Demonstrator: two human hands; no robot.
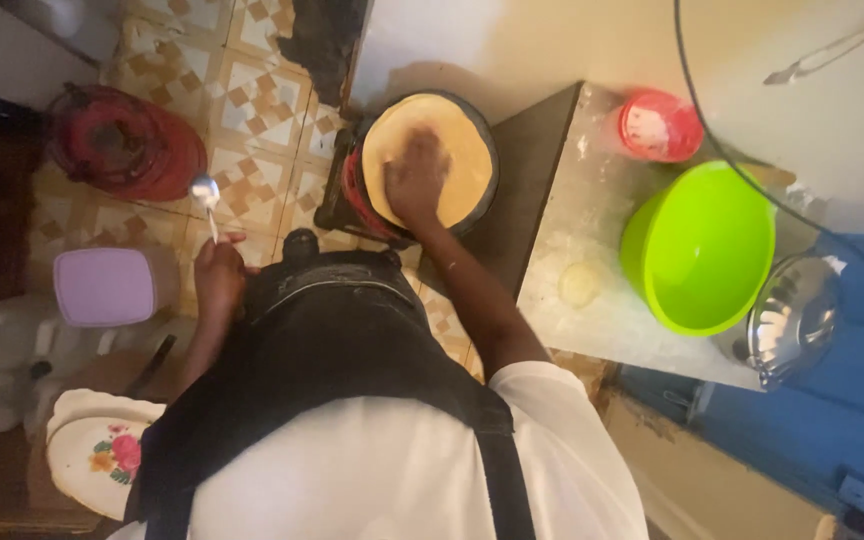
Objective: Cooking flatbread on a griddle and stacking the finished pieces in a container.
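Note:
A round pale flatbread [460, 135] lies in a dark pan [489, 185] on a small stove [337, 205] standing on the tiled floor. My right hand [415, 178] rests flat on the near side of the flatbread, fingers spread. My left hand [219, 275] is held out to the left of the stove and grips a metal spoon [205, 192] by its handle, bowl pointing up. My white shirt and black apron fill the bottom of the view.
Right of the pan, a floured metal tabletop [592, 180] carries a dough disc [579, 283], a green bowl [702, 250], a red container [660, 125] and a shiny metal lid [790, 315]. At left are a red burner [122, 140], a purple-lidded tub [107, 287], white jugs [2, 350] and a floral plate [97, 450].

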